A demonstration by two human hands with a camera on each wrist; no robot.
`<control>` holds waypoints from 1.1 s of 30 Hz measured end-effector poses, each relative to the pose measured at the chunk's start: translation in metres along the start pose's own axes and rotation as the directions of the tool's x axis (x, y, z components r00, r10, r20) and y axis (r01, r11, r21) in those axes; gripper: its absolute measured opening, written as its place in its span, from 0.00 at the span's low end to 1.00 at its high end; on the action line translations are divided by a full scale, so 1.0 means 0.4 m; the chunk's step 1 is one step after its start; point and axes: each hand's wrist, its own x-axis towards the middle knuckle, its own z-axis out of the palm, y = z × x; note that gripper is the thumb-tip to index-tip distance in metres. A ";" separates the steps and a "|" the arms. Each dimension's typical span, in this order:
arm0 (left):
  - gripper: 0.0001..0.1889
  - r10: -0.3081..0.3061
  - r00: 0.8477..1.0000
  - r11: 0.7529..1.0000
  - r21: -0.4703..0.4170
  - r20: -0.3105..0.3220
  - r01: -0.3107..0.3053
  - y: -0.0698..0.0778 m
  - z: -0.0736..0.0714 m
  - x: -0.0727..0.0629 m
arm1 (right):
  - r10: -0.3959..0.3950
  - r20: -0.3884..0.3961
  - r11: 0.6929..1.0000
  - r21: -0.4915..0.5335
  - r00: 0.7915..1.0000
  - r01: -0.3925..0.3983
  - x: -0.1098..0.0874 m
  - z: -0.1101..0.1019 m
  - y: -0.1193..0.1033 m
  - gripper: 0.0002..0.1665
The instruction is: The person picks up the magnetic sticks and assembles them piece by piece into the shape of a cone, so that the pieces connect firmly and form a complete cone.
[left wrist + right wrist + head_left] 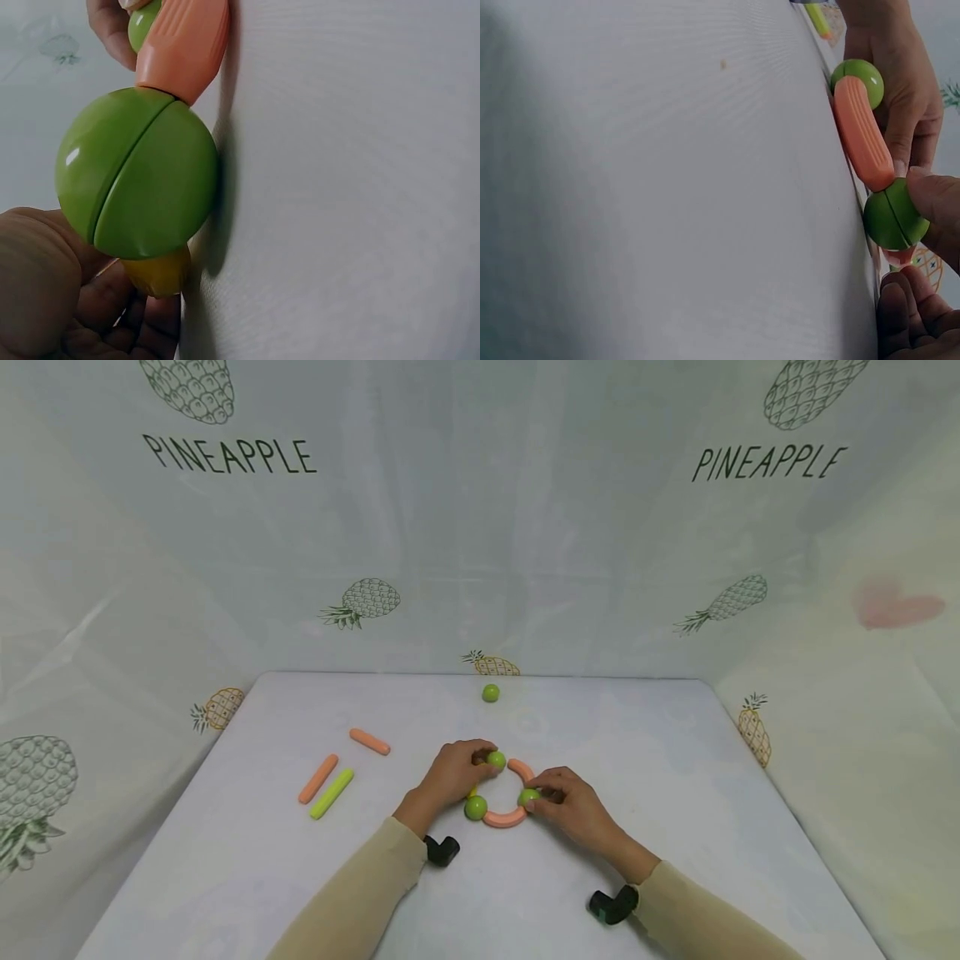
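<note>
Green balls and curved sticks form a partial ring on the table. My left hand (452, 774) pinches the green ball (496, 761) at the ring's far left. Between thumb and fingers, my right hand (573, 808) grips another green ball (528, 797) on the right side. A curved orange stick (504, 819) joins that ball to a nearer green ball (139, 174), seen large with a seam in the left wrist view. A yellow piece (159, 274) runs from this ball behind the left hand. Another curved orange stick (521, 769) rises from the right ball; its far end stands apart from the left-hand ball.
Left of the ring lie two straight orange sticks, one nearer (318, 779) and one farther (370, 742), with a yellow-green stick (332, 794) beside the nearer one. A loose green ball (491, 693) sits near the back edge of the white table (637, 727). Pineapple-print cloth (510, 543) hangs around it.
</note>
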 end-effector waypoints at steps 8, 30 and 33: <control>0.19 0.009 1.000 1.000 -0.013 0.011 -0.009 0.004 -0.003 0.000 | 0.133 -0.063 0.991 0.011 0.989 -0.133 0.014 0.004 -0.032 0.18; 0.20 0.060 0.998 0.998 0.008 0.019 -0.060 0.002 -0.007 -0.005 | 0.199 -0.161 0.979 -0.015 0.967 -0.204 0.064 0.036 -0.051 0.13; 0.20 0.062 0.998 0.998 0.018 0.022 -0.062 0.001 -0.008 -0.005 | 0.202 -0.166 0.978 -0.010 0.965 -0.207 0.064 0.038 -0.050 0.12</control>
